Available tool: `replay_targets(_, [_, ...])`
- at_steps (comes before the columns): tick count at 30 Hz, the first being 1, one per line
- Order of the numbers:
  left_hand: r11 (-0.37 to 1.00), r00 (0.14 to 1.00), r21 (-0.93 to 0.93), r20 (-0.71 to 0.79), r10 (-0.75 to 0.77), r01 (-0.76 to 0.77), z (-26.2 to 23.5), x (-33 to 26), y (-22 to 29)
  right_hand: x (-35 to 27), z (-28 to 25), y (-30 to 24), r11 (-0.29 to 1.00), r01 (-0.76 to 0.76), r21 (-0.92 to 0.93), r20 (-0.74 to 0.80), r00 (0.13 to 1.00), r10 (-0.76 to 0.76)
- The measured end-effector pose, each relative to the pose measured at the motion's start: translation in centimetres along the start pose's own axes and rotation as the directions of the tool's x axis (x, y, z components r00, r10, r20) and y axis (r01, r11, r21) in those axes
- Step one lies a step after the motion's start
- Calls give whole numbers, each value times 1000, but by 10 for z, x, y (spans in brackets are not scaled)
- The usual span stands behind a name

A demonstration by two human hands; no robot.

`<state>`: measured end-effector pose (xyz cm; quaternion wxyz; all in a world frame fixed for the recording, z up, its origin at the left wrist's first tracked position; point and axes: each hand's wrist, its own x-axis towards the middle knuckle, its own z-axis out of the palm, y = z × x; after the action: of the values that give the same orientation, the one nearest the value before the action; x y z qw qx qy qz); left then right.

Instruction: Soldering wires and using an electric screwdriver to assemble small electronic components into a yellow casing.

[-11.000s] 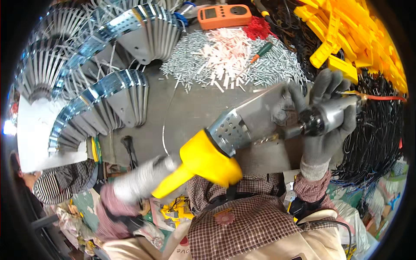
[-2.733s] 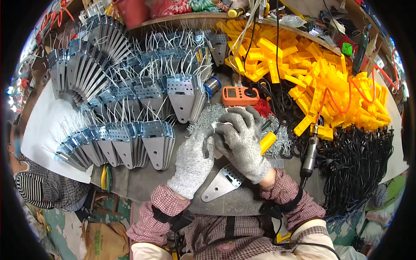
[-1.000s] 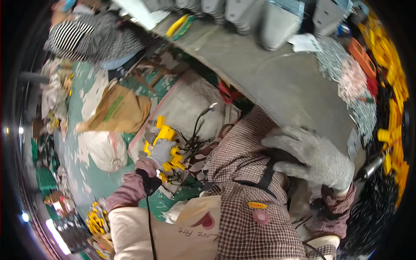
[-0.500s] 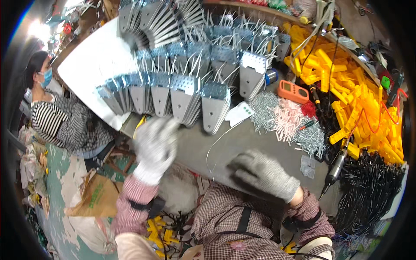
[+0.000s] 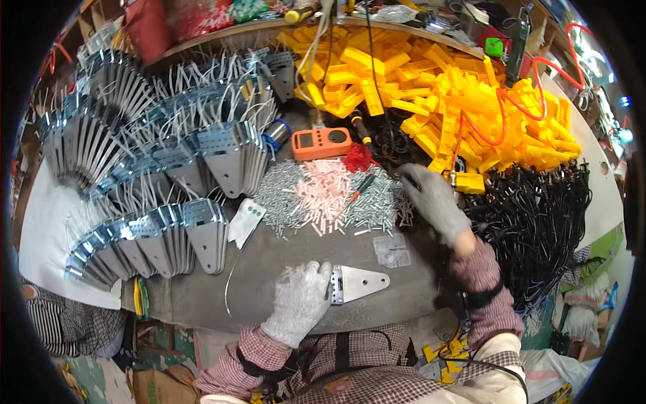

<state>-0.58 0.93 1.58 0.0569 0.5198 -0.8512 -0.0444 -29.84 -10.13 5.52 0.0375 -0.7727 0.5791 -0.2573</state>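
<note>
My left hand (image 5: 301,296), in a grey-white glove, is closed on the wide, perforated end of a tapered grey metal plate (image 5: 363,283). The plate lies near the table's front edge, its narrow end with holes pointing right. My gloved right hand (image 5: 434,202) is over the right side of the table, fingers curled, beside the yellow plastic parts (image 5: 484,128). A red cord (image 5: 496,141) comes down just beyond it; whatever lies under the palm is hidden. Left of my right hand are heaps of grey metal pins (image 5: 371,205) and pink sleeves (image 5: 324,192).
Stacks of similar plates (image 5: 158,242) with white wires fill the left. An orange meter (image 5: 321,143) stands behind the small parts, a wire spool (image 5: 276,131) beside it. Black cables (image 5: 531,229) pile at right. A white card (image 5: 246,221) and clear plastic pieces (image 5: 391,250) lie midtable.
My view has swung to the right. My left hand has come back from the stacks to the front edge and now has a plate. My right hand has reached out toward the yellow parts.
</note>
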Motion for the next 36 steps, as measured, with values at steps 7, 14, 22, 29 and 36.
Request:
replay_targets(7, [908,966,-337,-17,258,-249,31,-6,-29,67,41,43,984,-98,-151,-16,995,97])
replay_targets(14, [780,937,-556,-331,110,-288,17,-19,-23,-20,17,-65,476,-381,792,277,920,276])
replay_targets(22, [863,999,-504,-4,39,-36,7,-48,-73,-76,66,-138,906,303,295,308,868,-390])
replay_targets(29, [152,995,-984,90,-41,95,24,-64,-79,-77,82,-154,825,85,559,310,901,-303])
replay_targets(36, [326,961,-906,277,-19,268,2,-48,-72,-98,85,-160,888,460,-3,478,781,-402])
